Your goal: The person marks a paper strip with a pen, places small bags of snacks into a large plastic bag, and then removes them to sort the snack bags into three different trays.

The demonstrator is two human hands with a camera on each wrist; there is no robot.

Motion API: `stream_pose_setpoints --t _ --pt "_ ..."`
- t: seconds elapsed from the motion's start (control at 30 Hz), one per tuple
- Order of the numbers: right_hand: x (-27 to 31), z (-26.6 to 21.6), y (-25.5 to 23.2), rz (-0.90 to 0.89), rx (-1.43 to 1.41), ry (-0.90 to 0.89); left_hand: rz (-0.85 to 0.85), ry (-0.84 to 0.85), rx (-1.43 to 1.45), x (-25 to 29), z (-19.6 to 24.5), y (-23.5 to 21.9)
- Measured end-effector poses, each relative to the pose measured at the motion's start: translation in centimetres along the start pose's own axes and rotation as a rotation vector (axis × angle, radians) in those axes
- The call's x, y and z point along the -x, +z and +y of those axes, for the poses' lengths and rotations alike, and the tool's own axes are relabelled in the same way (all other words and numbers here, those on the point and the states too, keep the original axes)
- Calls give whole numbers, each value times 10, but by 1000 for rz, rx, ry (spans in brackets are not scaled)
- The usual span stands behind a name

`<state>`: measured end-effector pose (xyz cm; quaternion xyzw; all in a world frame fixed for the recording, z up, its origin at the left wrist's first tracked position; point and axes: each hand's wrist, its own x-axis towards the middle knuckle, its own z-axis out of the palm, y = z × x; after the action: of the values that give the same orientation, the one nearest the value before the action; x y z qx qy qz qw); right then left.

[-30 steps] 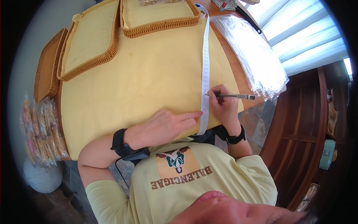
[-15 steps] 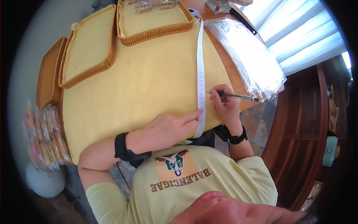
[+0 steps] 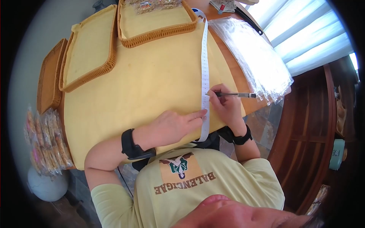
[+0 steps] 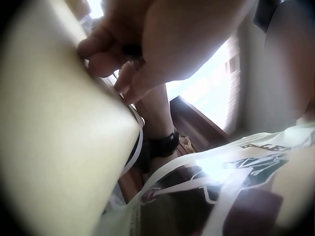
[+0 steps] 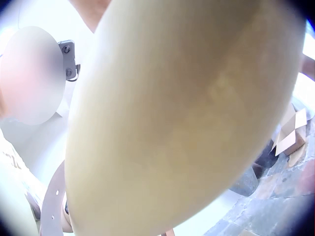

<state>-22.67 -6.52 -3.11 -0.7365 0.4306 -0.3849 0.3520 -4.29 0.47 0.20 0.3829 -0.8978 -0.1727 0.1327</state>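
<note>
A white measuring tape [image 3: 205,68] runs down the right part of a large yellow sheet [image 3: 144,76] and hangs over its near edge. My left hand [image 3: 169,127] lies over the sheet, its extended index finger touching the tape near that edge. Just above and to the right, my right hand [image 3: 228,106] pinches a dark pen [image 3: 243,95], whose tip meets the tape. In the left wrist view my left hand [image 4: 142,44] shows its fingertips down on the surface; the banded right wrist [image 4: 160,142] is behind it. The sheet [image 5: 182,123] fills much of the right wrist view.
Wicker trays [image 3: 159,35] line the far and left sides, one bearing wrapped snacks. Clear plastic bags [image 3: 253,57] lie at the right edge, with a black-handled item [image 3: 249,21] behind. Packaged snacks [image 3: 47,142] are stacked at the left corner.
The pen tip has shifted left from beside the tape onto it since half a second ago, and the pen lies more level. My left index finger remains on the tape.
</note>
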Motion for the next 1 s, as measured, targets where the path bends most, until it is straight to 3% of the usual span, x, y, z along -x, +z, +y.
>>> stream_pose_setpoints --t 1.0 --pt "1 -7 0 4 128 9 18 18 95 0 -5 1"
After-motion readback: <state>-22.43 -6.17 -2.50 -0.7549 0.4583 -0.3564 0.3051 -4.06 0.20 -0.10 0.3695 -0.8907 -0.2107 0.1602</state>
